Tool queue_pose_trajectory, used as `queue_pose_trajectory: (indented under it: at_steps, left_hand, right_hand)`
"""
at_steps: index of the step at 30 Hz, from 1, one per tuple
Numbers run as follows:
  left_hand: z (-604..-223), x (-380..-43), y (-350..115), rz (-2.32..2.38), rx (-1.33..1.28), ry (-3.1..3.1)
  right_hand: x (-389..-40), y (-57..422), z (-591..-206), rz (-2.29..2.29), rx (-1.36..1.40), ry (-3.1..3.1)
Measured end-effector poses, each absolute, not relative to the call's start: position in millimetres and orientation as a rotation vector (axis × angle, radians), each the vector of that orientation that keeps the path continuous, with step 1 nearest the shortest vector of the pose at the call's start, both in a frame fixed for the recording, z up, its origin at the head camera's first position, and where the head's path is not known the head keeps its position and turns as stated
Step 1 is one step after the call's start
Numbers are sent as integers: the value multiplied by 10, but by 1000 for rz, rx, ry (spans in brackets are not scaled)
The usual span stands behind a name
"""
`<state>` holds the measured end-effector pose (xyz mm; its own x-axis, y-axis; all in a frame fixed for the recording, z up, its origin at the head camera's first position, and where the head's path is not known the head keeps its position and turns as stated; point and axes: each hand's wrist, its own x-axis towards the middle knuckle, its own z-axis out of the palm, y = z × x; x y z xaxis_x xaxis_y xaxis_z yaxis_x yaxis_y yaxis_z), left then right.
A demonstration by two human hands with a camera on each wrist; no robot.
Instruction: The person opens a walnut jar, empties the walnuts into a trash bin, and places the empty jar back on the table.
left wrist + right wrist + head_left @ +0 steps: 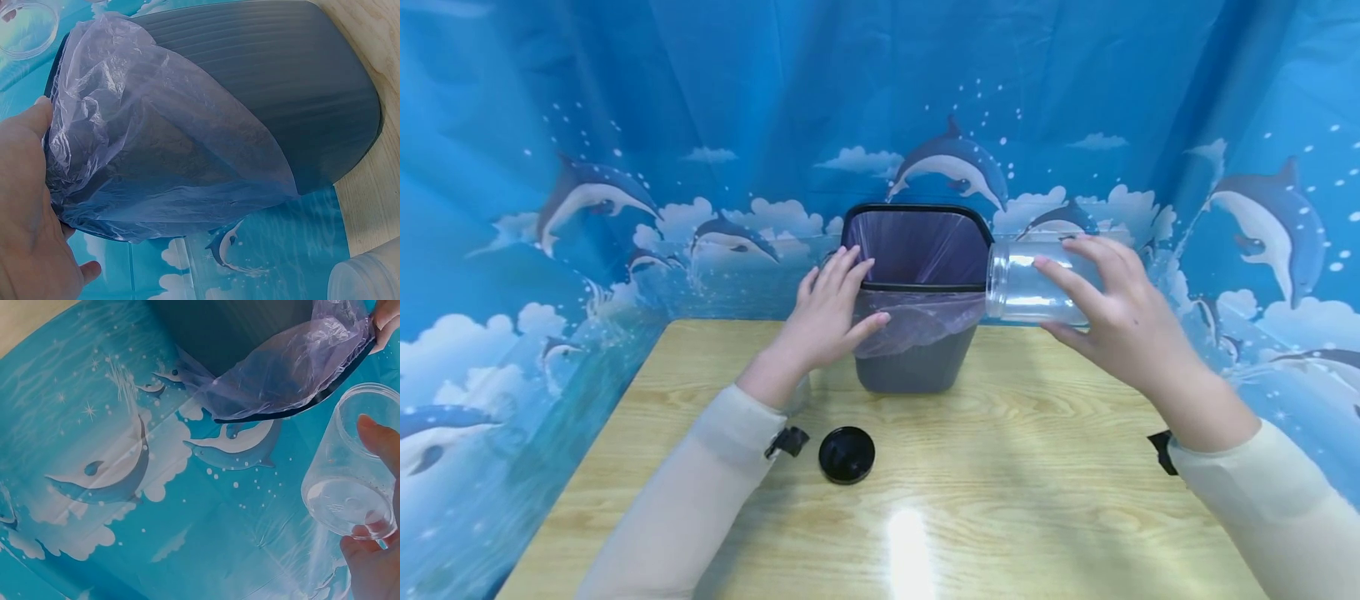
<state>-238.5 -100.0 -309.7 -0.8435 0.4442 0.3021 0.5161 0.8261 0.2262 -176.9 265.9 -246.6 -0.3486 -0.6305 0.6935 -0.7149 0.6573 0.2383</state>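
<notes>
A dark grey trash bin [910,367] stands upright near the back of the table, lined with a thin purple plastic bag [169,125] folded over its rim. My left hand [823,312] holds the bin's left front edge, thumb on the outside over the bag and fingers across the rim. To the right of the bin, my right hand [1116,308] grips a clear plastic jar [350,481] lying sideways in the air. The jar's uncapped mouth faces the bin, right at its rim, and it looks empty in the right wrist view.
A round black lid [847,455] lies on the wooden table [1037,500] in front of the bin. Another clear jar [362,281] stands by the left wrist, mostly hidden in the head view. A blue dolphin-print curtain [737,100] hangs behind and along both sides.
</notes>
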Motion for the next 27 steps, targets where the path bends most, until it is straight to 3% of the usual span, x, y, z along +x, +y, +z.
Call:
queue_pose_trajectory:
  at_steps: [27]
  left_hand:
    - [-3092,-2375,-1010,-467,-752,-2757]
  right_hand:
    - [-1618,2668,-3056,382,954,-2009]
